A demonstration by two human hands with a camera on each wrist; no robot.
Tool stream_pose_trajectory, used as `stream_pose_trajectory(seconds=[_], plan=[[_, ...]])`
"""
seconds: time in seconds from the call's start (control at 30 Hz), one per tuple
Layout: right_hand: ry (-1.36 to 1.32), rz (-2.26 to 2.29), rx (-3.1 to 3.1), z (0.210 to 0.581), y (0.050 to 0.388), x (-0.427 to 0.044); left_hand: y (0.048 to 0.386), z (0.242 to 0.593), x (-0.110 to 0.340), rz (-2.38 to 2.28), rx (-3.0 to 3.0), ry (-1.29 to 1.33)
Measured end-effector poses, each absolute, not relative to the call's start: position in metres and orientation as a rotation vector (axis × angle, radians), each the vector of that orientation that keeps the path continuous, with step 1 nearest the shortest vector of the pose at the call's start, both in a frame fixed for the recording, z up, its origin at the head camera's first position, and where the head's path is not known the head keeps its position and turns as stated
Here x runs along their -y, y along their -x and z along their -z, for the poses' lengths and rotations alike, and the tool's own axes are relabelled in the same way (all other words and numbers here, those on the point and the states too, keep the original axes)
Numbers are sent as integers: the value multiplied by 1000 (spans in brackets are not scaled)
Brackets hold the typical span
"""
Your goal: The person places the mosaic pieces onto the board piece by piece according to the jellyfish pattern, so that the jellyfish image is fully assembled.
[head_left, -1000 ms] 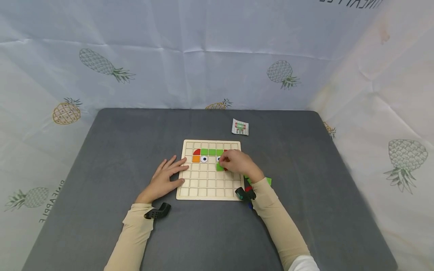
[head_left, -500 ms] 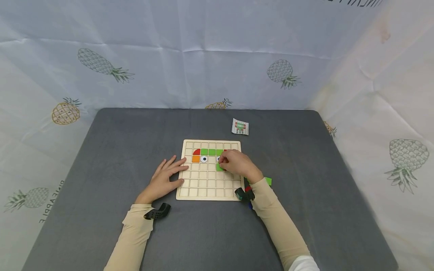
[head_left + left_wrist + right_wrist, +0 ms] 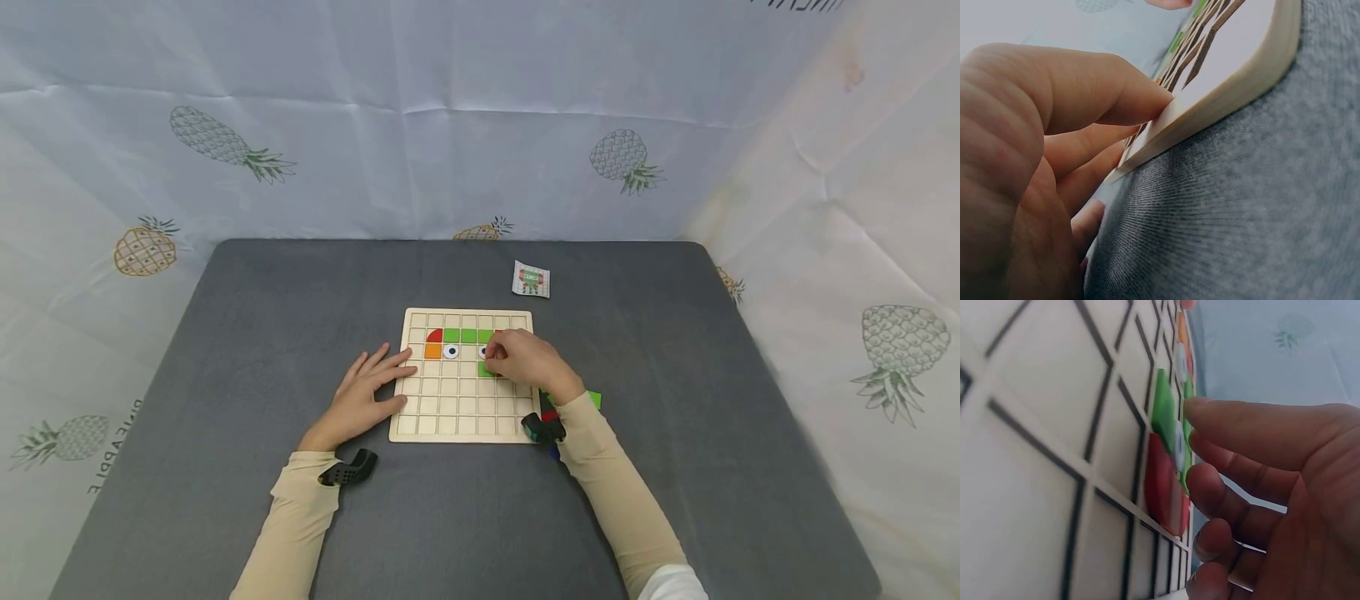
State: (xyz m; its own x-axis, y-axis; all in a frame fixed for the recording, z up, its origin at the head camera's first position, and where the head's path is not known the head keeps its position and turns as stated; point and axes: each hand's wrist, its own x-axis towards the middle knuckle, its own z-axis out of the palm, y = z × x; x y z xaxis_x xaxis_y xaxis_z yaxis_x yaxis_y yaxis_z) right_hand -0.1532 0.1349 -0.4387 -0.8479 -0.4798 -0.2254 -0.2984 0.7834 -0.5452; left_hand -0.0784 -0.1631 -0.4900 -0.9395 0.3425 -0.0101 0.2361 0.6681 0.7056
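A wooden grid board (image 3: 457,408) lies on the table, with coloured tiles in its upper rows. My left hand (image 3: 362,402) rests spread at its left side; in the left wrist view the thumb (image 3: 1129,94) touches the board's edge. Over the upper right of the grid is my right hand (image 3: 521,358), fingers bent, thumb close to an eye tile (image 3: 482,352) and a green tile (image 3: 486,368). In the right wrist view the green tile (image 3: 1163,412) sits slightly raised beside a red tile (image 3: 1163,484). Whether the fingertips pinch a tile is hidden.
A small printed pattern card (image 3: 531,279) lies behind the board to the right. Loose pieces, including a green one (image 3: 596,400), lie by the right forearm, partly covered. An orange tile (image 3: 432,352) and another eye tile (image 3: 451,352) sit at the grid's left.
Almost nothing moves. The right hand stays over the same tiles with only slight shifts of its fingers and wrist; the left hand stays at the board's side.
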Motion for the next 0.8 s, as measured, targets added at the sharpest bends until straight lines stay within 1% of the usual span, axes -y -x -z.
stream_pose_trajectory(seconds=[0.23,0.47,0.63,0.8], plan=[[573,877,-2490,424,156,-158,79,490,163,-1123,-2742,-474],[498,874,-2369,413,157,-184,79,491,163,-1125,-2745,-464],[416,884,-2249,411,156,-191,78,491,163,-1119,-2755,-464],[394,871,-2156,411,153,-193,79,491,162,-1111,-2763,-466]])
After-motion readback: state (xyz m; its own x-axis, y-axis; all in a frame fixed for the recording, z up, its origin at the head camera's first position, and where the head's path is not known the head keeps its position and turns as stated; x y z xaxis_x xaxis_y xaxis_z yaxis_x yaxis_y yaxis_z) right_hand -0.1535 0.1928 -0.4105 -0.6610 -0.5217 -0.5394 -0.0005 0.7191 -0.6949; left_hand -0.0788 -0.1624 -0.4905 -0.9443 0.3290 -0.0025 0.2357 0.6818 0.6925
